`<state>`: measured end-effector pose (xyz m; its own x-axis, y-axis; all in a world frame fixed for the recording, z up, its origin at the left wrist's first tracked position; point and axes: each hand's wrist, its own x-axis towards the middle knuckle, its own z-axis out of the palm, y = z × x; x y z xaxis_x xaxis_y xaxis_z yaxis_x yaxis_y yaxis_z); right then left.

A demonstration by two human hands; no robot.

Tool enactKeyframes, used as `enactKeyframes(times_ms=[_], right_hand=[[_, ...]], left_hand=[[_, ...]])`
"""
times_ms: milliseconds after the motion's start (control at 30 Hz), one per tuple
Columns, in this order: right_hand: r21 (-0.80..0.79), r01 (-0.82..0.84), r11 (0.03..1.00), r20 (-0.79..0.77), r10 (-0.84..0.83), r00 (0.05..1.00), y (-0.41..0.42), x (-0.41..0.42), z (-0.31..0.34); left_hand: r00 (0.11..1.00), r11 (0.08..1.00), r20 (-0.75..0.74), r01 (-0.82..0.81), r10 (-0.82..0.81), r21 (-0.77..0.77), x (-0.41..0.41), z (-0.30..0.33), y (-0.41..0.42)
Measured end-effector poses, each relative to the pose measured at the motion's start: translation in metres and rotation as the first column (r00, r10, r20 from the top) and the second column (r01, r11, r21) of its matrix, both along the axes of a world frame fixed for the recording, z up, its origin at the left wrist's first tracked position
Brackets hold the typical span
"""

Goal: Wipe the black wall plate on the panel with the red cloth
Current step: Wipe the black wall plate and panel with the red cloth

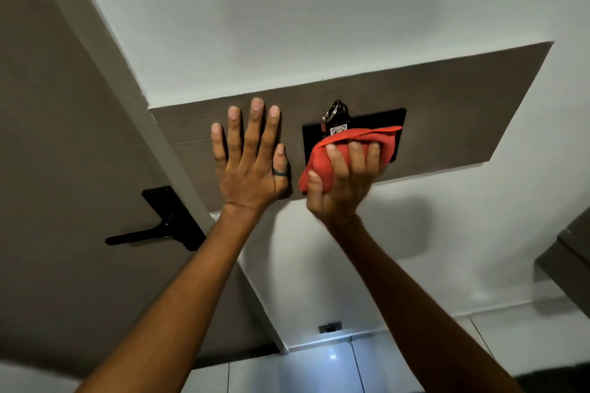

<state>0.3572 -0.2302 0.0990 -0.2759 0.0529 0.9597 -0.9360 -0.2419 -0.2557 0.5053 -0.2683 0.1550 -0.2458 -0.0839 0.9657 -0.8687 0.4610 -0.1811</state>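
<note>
Two hands: right hand (pixel 343 182) presses one red cloth (pixel 348 150) on one black wall plate (pixel 311 140).

White wall (pixel 319 16), brown door (pixel 48 137) at left with black lever handle (pixel 153 230). Pale tiled floor (pixel 319 370) with a bright glare spot. Small dark outlet (pixel 330 327) low on wall.

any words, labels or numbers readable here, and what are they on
None can be read.
White label on the key tag slotted into the black wall plate, just above the red cloth: it carries print or a small graphic, too small and blurred to make out.
Small dark outlet low on the wall: no legible marking.
Door handle and brown panel: no text visible.
</note>
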Motion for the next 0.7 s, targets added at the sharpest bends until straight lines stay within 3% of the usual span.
enactKeyframes(times_ms=[33, 67, 133, 167, 300, 333, 433, 467, 600, 700], right_hand=[[0.001, 0.014, 1.000, 0.075, -0.014, 0.997, 0.000, 0.011, 0.000], [0.001, 0.024, 1.000, 0.035, -0.024, 0.999, 0.000, 0.014, -0.002], [-0.009, -0.004, 1.000, -0.205, 0.002, 0.979, 0.000, -0.011, 0.001], [-0.016, -0.011, 1.000, -0.242, 0.006, 0.970, -0.001, -0.023, 0.004], [-0.011, 0.001, 1.000, 0.103, 0.000, 0.995, -0.004, 0.008, 0.003], [-0.008, 0.026, 1.000, 0.053, -0.026, 0.998, -0.003, 0.010, -0.002], [0.004, 0.073, 0.997, -0.309, -0.069, 0.949, 0.004, -0.030, -0.001], [0.010, 0.080, 0.997, -0.337, -0.072, 0.939, 0.006, -0.037, 0.002], [-0.024, 0.137, 0.990, -0.162, -0.139, 0.977, 0.009, -0.021, 0.023], [-0.046, 0.144, 0.989, -0.188, -0.150, 0.971, 0.010, -0.027, 0.040]], left_hand=[[1.000, 1.000, 0.000, -0.007, 0.007, -0.003, 0.000, 0.001, 0.000], [1.000, 1.000, -0.002, -0.007, 0.007, -0.002, -0.001, 0.001, -0.001], [1.000, 1.000, -0.016, 0.017, -0.017, 0.003, -0.001, 0.000, -0.001], [1.000, 1.000, -0.018, 0.021, -0.021, -0.005, -0.001, -0.002, -0.001], [0.999, 1.000, -0.026, 0.029, -0.029, 0.012, -0.002, 0.001, 0.001], [0.999, 0.999, -0.026, 0.031, -0.030, 0.015, -0.002, 0.002, 0.002], [1.000, 1.000, -0.013, 0.015, -0.015, 0.008, -0.002, 0.001, 0.002], [1.000, 1.000, -0.014, 0.013, -0.012, 0.008, -0.001, 0.001, 0.002], [1.000, 1.000, -0.007, 0.006, -0.006, 0.001, 0.000, 0.001, 0.003], [1.000, 1.000, 0.004, 0.013, -0.013, -0.014, -0.002, 0.004, 0.004]])
